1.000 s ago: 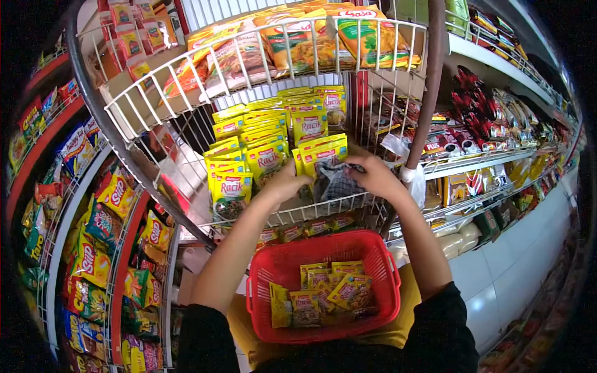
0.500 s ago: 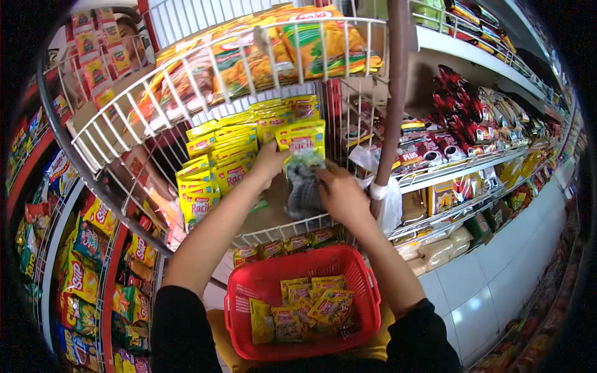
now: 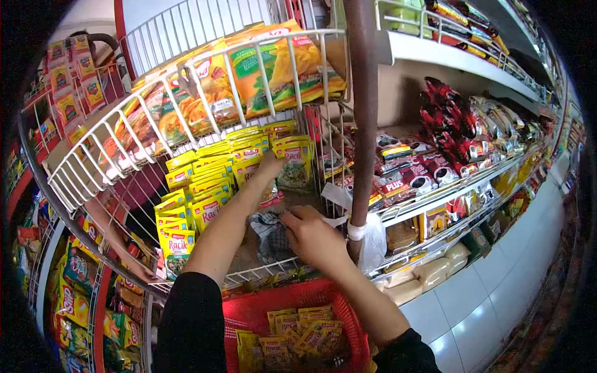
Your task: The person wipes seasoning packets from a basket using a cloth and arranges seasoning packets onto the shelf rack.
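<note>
My left hand (image 3: 270, 168) reaches into the middle wire shelf, its fingers against a yellow Racik sachet (image 3: 293, 166) that stands upright at the right of the rows. Whether it grips the sachet is hard to see. Lower down, my right hand (image 3: 305, 231) is closed on a grey checked cloth (image 3: 270, 235), which lies on the shelf floor near the front wire edge. More Racik sachets (image 3: 208, 205) stand in rows left of my hands. Below the shelf, a red basket (image 3: 239, 304) holds several yellow sachets (image 3: 292, 339).
Large orange packets (image 3: 273, 65) fill the wire shelf above. A brown post (image 3: 362, 124) with a white plastic bag (image 3: 373, 242) stands right of my hands. Shelves of coffee packets (image 3: 429, 171) are beyond. Another person's arm (image 3: 115, 233) shows behind the rack at left.
The view has shifted right. The sachet held over the cloth now stands at the back with my left hand at it. My right hand and the cloth are lower, apart from the sachet.
</note>
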### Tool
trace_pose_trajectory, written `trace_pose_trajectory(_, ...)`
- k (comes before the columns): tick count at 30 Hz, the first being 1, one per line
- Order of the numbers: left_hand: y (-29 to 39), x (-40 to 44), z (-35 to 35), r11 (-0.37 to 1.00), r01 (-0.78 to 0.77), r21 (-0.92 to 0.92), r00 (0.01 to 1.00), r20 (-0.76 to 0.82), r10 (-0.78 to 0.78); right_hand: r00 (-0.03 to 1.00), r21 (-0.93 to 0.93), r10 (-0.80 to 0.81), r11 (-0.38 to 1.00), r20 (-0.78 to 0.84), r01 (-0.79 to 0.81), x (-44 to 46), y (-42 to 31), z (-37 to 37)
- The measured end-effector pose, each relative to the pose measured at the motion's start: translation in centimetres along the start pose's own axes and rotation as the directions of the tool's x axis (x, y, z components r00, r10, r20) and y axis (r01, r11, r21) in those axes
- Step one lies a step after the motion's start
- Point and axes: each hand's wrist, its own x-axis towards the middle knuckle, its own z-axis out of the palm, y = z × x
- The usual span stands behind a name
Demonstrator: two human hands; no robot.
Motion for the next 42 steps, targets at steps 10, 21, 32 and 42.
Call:
trace_pose_trajectory(10,-1.3,2.0,-0.6,0.963,0.073,0.260,0.980,-0.196,-0.021,1.000,-0.018,-0.001,1.000,-0.026,0.001,0.1,-0.1,-0.2)
trace_pose_trajectory(21,2.8,-0.5,-2.9,0.709,-0.576,0.407,0.695,-0.212,0.687,1.000,-0.002,0.019,1.000,-0.008,-0.019,0.1,0.1,-0.2)
trace_pose_trajectory(32,2.3,-4.2,-0.8,-0.363,-0.761,0.538,0.381,0.823,0.420,0.999,0.000,-0.022,1.000,-0.036,0.022,0.1,0.2,-0.2)
trace_pose_trajectory(42,-0.1,-4.2,-0.1,0.030,-0.697,0.716,0.607,0.567,0.556,0.999,0.012,-0.002,1.000,-0.036,0.002,0.1,0.2,0.1)
